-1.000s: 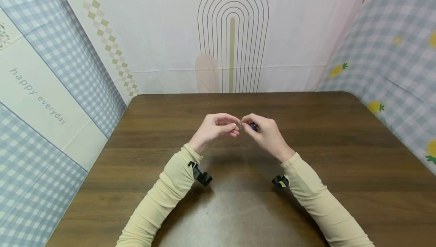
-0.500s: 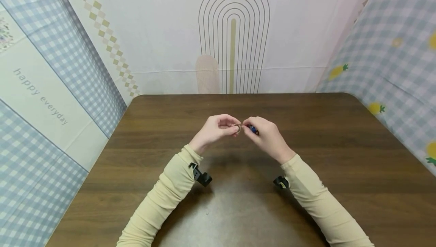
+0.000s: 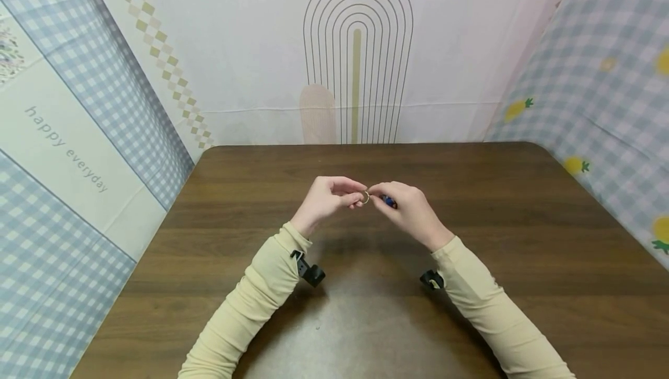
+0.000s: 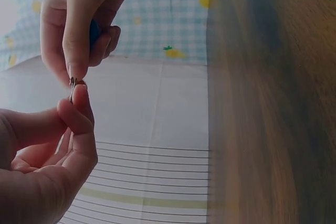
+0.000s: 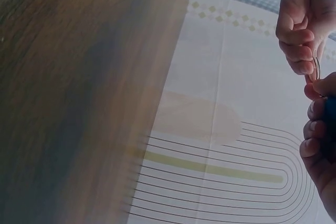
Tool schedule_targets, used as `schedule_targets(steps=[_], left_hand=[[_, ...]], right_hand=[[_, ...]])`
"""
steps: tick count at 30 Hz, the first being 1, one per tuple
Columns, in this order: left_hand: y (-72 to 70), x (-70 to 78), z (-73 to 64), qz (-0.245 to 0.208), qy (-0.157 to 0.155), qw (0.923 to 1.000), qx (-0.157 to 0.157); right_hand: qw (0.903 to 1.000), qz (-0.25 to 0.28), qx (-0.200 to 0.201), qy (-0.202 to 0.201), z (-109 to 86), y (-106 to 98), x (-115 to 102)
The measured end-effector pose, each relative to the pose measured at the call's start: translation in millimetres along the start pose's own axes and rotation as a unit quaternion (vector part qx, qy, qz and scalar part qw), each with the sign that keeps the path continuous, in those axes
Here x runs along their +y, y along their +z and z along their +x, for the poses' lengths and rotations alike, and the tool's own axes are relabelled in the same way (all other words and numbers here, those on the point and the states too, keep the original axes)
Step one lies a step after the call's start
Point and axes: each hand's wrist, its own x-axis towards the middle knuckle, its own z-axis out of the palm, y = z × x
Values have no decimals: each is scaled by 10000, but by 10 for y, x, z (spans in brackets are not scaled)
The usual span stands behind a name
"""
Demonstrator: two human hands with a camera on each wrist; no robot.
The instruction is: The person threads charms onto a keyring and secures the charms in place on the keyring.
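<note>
The metal ring (image 5: 317, 69) is held upright between the fingertips of two hands. Nearest are two cream sleeves, the left sleeve (image 3: 245, 309) and the right sleeve (image 3: 496, 303), each with a small black device at the cuff. Beyond them, the left hand (image 3: 326, 200) pinches one side of the ring between thumb and fingers. The right hand (image 3: 410, 208) faces it, thumb and forefinger pinching the opposite side, while its other fingers curl around a blue thing (image 3: 389, 201), mostly hidden. Whether ring and blue thing are joined, I cannot tell. Both hands are above a brown wooden table (image 3: 366, 315). Behind its far edge hangs a white cloth (image 3: 251, 36) printed with arches; blue checked cloth (image 3: 601, 77) hangs at the right, with yellow fruit on it.
</note>
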Motion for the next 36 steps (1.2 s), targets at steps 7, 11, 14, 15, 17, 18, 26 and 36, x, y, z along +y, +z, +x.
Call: schedule_targets(steps=[7, 11, 14, 15, 17, 18, 26, 36], left_hand=[[-8, 2, -1, -8, 142, 9998, -130], [-5, 9, -5, -261, -8, 9997, -16], [0, 6, -3, -430, -61, 9990, 130], [1, 4, -2, -448, -60, 9988, 179], [1, -3, 0, -488, -58, 9985, 255], [1, -6, 1, -512, -62, 9983, 268], [4, -21, 3, -427, -100, 9987, 278], [7, -35, -10, -263, -82, 9994, -202]], right_hand=[[9997, 9, -113, 193, -2, -1, -11], [9995, 29, -133, 286, 1, 2, -18], [9993, 39, -158, 343, 3, 2, -23], [9993, 43, -159, 345, 0, 3, -23], [9992, 40, -193, 350, -1, 3, -25], [9992, 32, -202, 340, -3, 3, -24], [9993, 34, -247, 263, -15, 13, -15], [9993, 132, -118, 320, -30, 28, -10]])
